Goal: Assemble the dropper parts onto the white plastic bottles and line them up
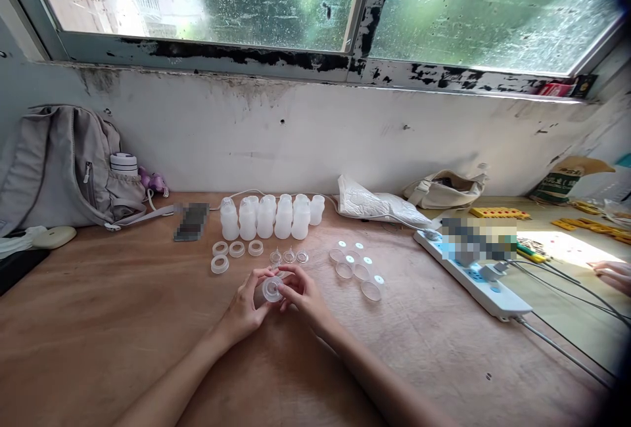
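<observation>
Between both hands is a small translucent plastic bottle (272,289), its round mouth tilted up toward me. My left hand (248,302) wraps its side. The thumb and fingers of my right hand (302,295) close around its mouth, where a clear round piece shows; I cannot tell whether that is a separate part. Just beyond the hands lie several clear nipples (288,256). White collar rings (237,249) rest on the table to the left of them. On the right are several clear round caps (362,272) with white discs beside them.
Frosted bottles (266,217) stand in rows near the wall. A phone (191,222) and grey backpack (64,164) are at the left. A white power strip (473,276) with cables lies at the right, near a plastic packet (377,203) and pouch (446,189). Another person's hand (611,274) shows at the right edge.
</observation>
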Action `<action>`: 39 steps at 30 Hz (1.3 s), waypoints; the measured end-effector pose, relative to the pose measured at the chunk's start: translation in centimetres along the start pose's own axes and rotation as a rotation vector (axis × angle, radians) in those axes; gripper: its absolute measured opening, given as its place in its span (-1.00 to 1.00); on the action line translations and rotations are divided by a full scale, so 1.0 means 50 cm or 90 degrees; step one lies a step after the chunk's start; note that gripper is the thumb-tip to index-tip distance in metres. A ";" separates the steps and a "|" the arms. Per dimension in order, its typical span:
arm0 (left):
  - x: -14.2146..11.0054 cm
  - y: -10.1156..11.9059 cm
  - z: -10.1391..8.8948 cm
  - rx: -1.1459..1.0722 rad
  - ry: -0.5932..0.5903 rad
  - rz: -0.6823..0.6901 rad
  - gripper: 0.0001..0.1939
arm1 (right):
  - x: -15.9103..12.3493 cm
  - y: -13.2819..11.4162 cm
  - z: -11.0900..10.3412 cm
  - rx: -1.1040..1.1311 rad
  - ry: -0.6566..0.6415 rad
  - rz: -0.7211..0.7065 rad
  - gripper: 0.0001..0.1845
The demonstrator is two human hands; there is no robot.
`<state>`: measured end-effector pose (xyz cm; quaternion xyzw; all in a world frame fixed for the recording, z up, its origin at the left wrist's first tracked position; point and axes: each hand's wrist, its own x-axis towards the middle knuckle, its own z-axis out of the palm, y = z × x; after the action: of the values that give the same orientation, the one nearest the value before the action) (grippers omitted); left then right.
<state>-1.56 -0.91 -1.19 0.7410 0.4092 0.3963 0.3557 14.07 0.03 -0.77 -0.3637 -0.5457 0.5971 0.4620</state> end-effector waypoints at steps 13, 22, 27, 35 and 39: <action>0.001 0.025 0.003 0.111 0.032 -0.005 -0.65 | 0.004 0.009 -0.006 -0.098 0.088 -0.013 -0.75; -0.002 0.021 0.016 0.165 0.096 -0.043 -0.89 | -0.012 0.002 0.017 -0.357 0.093 -0.156 -0.93; 0.000 0.018 0.023 0.067 0.124 -0.089 -0.86 | -0.012 0.008 0.016 -0.341 0.087 -0.145 -0.88; 0.005 0.008 0.015 0.038 0.065 -0.088 -0.78 | -0.009 0.017 0.009 -0.324 0.066 -0.107 -0.83; 0.004 0.010 0.014 0.051 0.066 -0.103 -0.78 | -0.010 0.013 0.008 -0.326 0.058 -0.116 -0.81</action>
<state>-0.73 -1.10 -1.00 0.6975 0.5014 0.3874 0.3347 13.73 -0.54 -1.40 -0.4445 -0.6878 0.3787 0.4312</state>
